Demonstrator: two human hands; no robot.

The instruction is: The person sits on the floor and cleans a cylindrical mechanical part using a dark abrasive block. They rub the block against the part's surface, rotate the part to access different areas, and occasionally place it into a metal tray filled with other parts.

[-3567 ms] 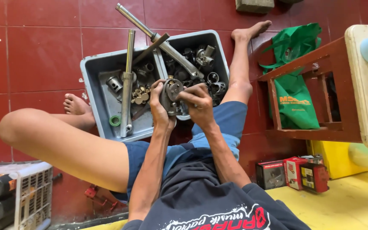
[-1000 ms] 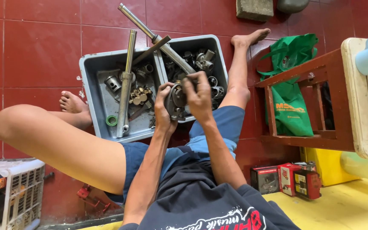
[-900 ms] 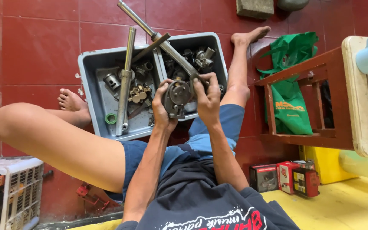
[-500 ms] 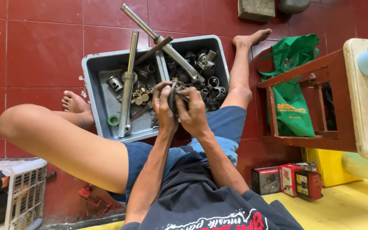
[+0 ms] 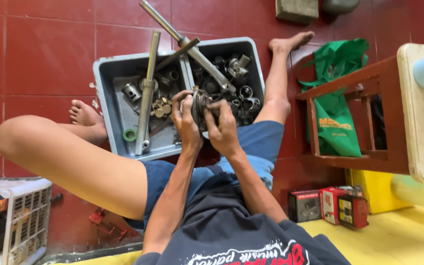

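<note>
Red glazed tiles cover the floor (image 5: 45, 59) where the person sits with legs spread, and a grey two-compartment tray (image 5: 105, 93) rests on the tiles between the knees. The tray holds loose metal parts, and two long steel tubes (image 5: 145, 93) lean out over its rim. Just above the tray's near edge, the left hand (image 5: 185, 122) and the right hand (image 5: 223, 128) have each closed their grip around a round, dark metal engine part (image 5: 201, 104), held edge-on between them, fingers wrapped tight on either side. To the right stands a red-brown wooden stool frame (image 5: 349, 93) with a green bag (image 5: 339, 122) under it, beside a pale wooden board. Small red and black boxes (image 5: 330, 206) sit on a yellow surface near the person's right side. A white wire basket (image 5: 23, 216) with dark bottles occupies the lower left corner.
</note>
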